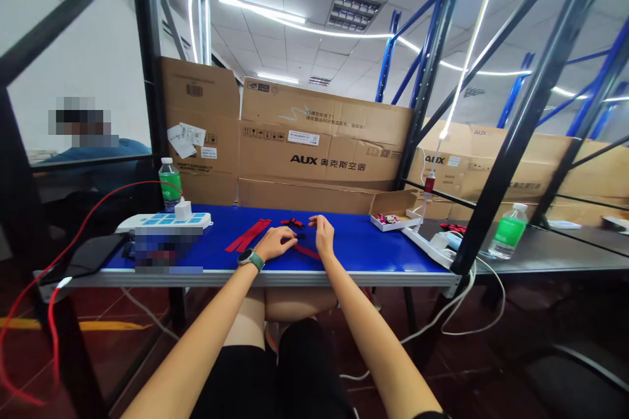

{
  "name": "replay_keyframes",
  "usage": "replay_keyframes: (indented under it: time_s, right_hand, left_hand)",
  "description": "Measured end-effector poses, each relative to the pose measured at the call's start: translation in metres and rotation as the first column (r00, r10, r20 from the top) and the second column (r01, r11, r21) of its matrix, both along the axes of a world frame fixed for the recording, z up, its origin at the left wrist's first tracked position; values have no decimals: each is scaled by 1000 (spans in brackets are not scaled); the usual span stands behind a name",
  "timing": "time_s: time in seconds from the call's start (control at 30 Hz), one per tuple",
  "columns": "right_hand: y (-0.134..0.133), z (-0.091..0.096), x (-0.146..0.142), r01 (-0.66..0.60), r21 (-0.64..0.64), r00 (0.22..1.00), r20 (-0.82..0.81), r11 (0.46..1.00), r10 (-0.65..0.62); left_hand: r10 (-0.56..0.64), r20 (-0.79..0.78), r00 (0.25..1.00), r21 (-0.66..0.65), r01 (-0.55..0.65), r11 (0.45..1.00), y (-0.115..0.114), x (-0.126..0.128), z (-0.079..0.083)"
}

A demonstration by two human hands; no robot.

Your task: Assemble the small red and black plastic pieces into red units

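Note:
My left hand [276, 243], with a watch [251, 260] on its wrist, rests low over the blue tabletop. Its fingertips are drawn together at the edge of a small black piece [301, 236], which looks like a buckle. A red strap [307, 251] runs from near that piece toward my right hand [323, 237]. The right hand stands on its side, fingers bent and apart, with nothing visible in them. Left of my left hand lie flat red straps [249, 236]. Just beyond both hands is a small bundle of red and black pieces [293, 223].
A power strip [167, 221] with a white charger [183, 210] and a bottle [170, 184] stand at left. At right are an open box [393, 219] of small items, cables and another bottle [510, 232]. Cardboard [324, 137] walls the back. A person [93, 157] sits at far left.

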State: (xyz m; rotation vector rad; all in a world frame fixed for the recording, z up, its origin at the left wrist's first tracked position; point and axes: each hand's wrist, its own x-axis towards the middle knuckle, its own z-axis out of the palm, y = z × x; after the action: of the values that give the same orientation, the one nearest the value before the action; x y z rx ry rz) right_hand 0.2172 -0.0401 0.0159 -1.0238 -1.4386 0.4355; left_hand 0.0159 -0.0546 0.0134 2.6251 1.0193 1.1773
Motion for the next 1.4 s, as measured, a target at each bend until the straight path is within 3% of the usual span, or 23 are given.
replay_keyframes:
  time_s: [0.1,0.3,0.43,0.5,0.57,0.67,0.73,0.8,0.9,0.97,1.03,1.17,1.3,1.4]
  right_hand:
    - [2,1,7,186,82,976,96,979,-194]
    - [8,0,16,85,220,892,417,972,-172]
    - [9,-6,17,16,59,697,715,998,-54]
    - [9,-9,14,42,-2,601,799,999,-24]
    - [10,-11,11,77,7,558,829,997,-49]
    - [10,-13,7,112,35,532,842,993,-90]
    - [10,-14,6,141,25,532,841,990,-97]
    - [12,-15,7,138,1,575,814,990,-81]
    - [14,-16,10,44,-10,691,723,999,-23]
    - [15,-17,11,0,19,727,687,1000,-13]
    - [14,-16,10,-26,31,689,725,999,-5]
    - [9,-13,5,-46,-26,529,847,999,46]
    - [2,-9,3,17,-19,533,846,1000,7]
    - [-1,-8,3,73,18,540,840,997,-55]
  left_hand:
    - [51,-91,995,16,-50,999,0,3,-2]
    - [315,-112,942,151,-297,943,7,1,-9]
    - [521,-48,852,208,-501,840,11,-3,-10]
    - [557,-1,830,229,-542,808,8,-3,-8]
    - [475,-22,880,244,-456,856,4,-1,-5]
    - [164,-175,971,186,-131,974,-2,2,-1]
    - [19,-226,974,123,9,992,-3,4,0]
    - [18,-231,973,111,8,994,-3,4,-1]
    - [128,-225,966,157,-93,983,0,3,-3]
    - [189,-206,960,183,-152,971,2,3,-3]
    - [221,-172,960,189,-188,964,2,2,-4]
    - [228,-96,969,152,-212,965,2,2,-4]
    - [235,-105,966,134,-220,966,1,2,-4]
    - [146,-127,981,122,-131,984,-1,3,-3]
